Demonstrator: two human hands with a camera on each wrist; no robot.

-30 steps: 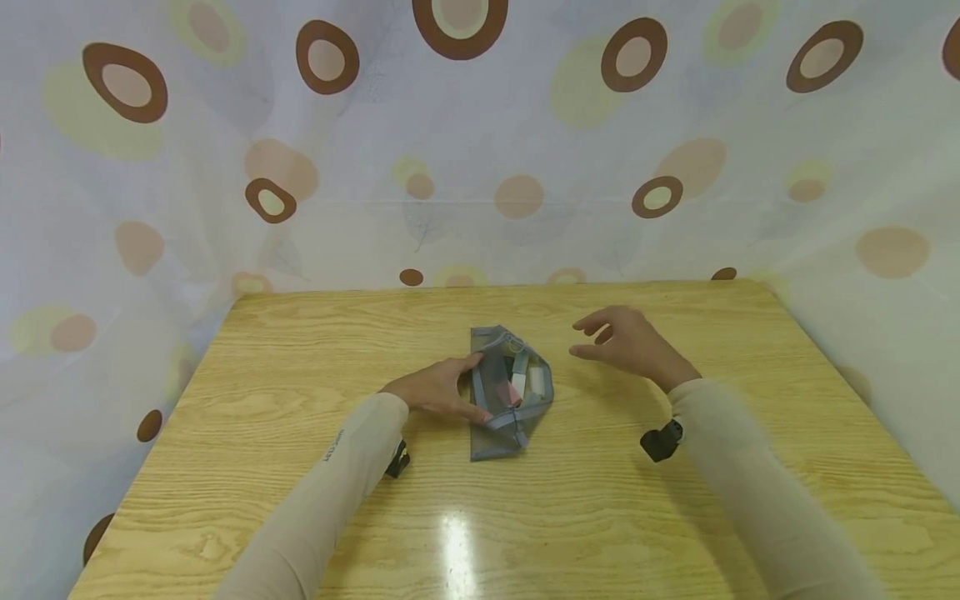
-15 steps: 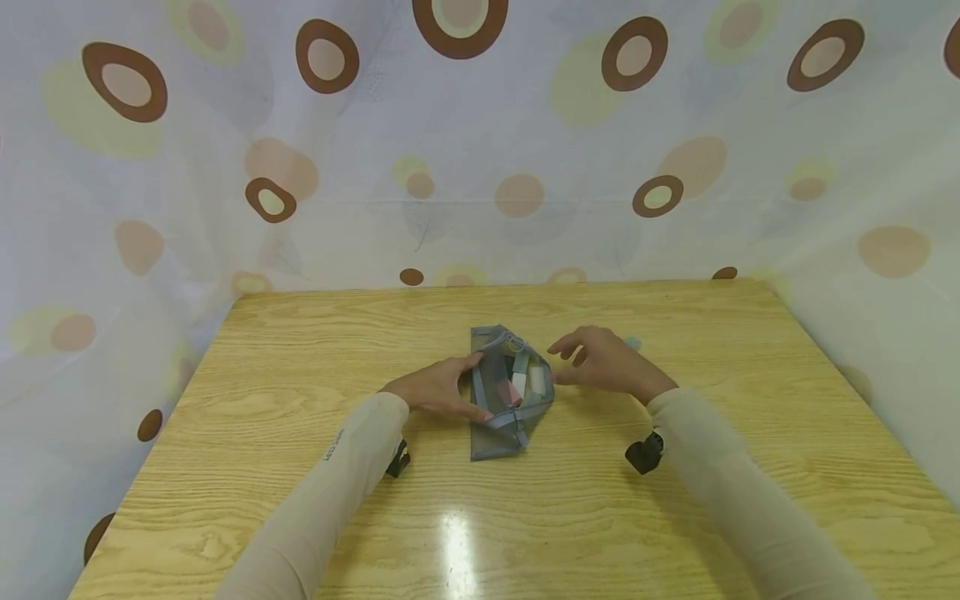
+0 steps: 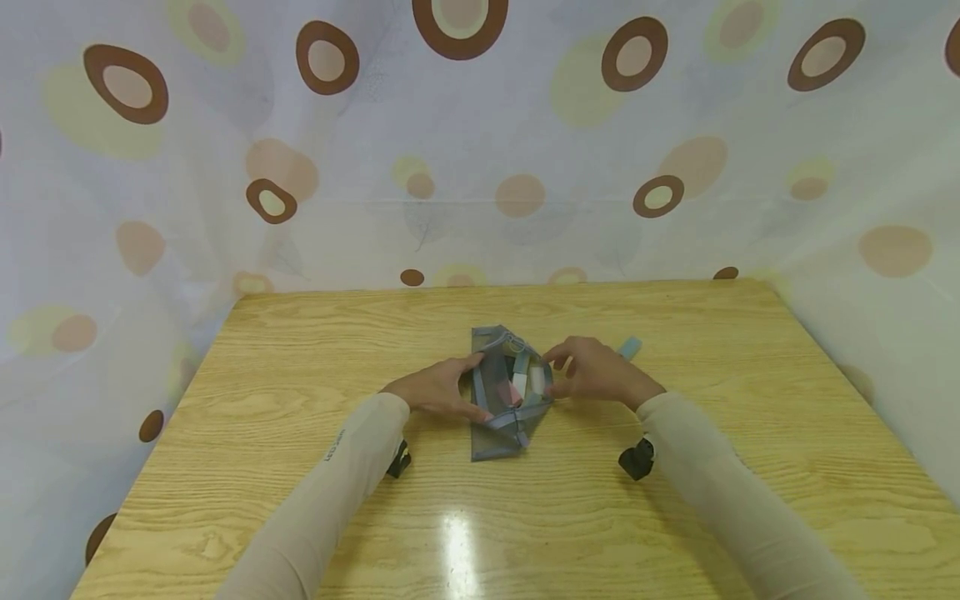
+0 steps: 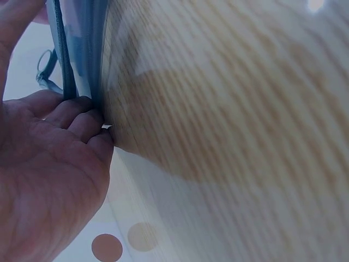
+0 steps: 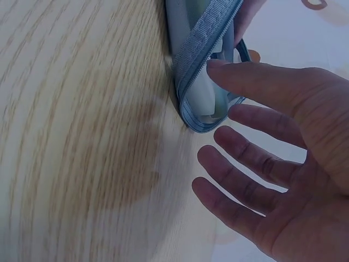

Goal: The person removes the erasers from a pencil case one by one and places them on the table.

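A grey-blue see-through zipper pouch [image 3: 483,442] lies on the table with its mouth spread wide. Inside it show a white piece [image 3: 537,380], a pink piece and other small items. My left hand [image 3: 438,388] holds the pouch from the left, thumb at the near rim and fingers at the far one; in the left wrist view its fingers bend against the zipper edge. At the pouch's right end is my right hand [image 3: 596,371], its fingers spread and thumb tip right at the zippered rim [image 5: 204,46] in the right wrist view.
A light blue flat strip [image 3: 630,347] lies on the wooden table [image 3: 360,533], just behind my right hand. A patterned curtain [image 3: 480,125] stands along the table's back and sides.
My right hand has moved left and nearer, reaching the pouch's right end. The light blue strip behind it has come into sight. My left hand and the pouch stay put.
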